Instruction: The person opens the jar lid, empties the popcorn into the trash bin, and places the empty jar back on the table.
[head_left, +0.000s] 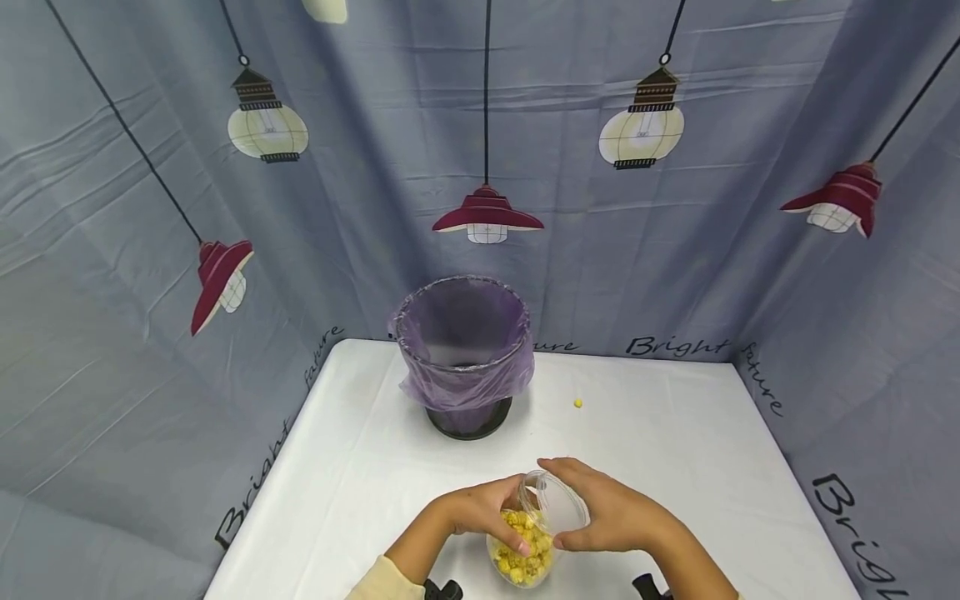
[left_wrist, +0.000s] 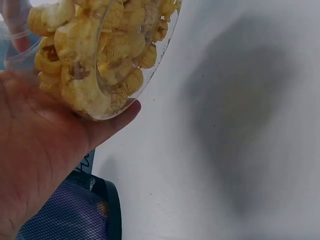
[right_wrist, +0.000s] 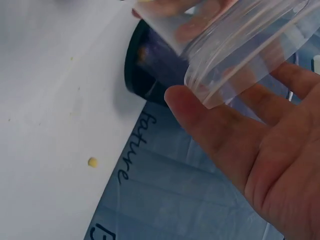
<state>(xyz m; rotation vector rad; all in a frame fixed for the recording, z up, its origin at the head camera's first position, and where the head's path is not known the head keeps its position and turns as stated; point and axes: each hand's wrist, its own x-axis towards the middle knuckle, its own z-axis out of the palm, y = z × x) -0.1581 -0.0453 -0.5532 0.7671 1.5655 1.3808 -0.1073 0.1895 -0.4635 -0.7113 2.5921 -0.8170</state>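
A clear plastic jar (head_left: 520, 570) partly filled with yellow popcorn (left_wrist: 75, 55) is tilted above the front of the white table. My left hand (head_left: 480, 508) grips it from the left side, thumb across the near side. At its mouth, my right hand (head_left: 622, 512) holds a clear round lid (head_left: 564, 505) between thumb and fingers. In the right wrist view the lid's edge (right_wrist: 200, 85) lies along the thumb. Whether lid and jar rim touch, I cannot tell.
Beyond the hands stands a mesh waste bin (head_left: 467, 418) lined with a purple bag (head_left: 517, 371). A small yellow crumb (head_left: 578, 403) lies on the white table (head_left: 660, 433) to its right. Grey printed curtain (head_left: 360, 208) surrounds the table's back and sides.
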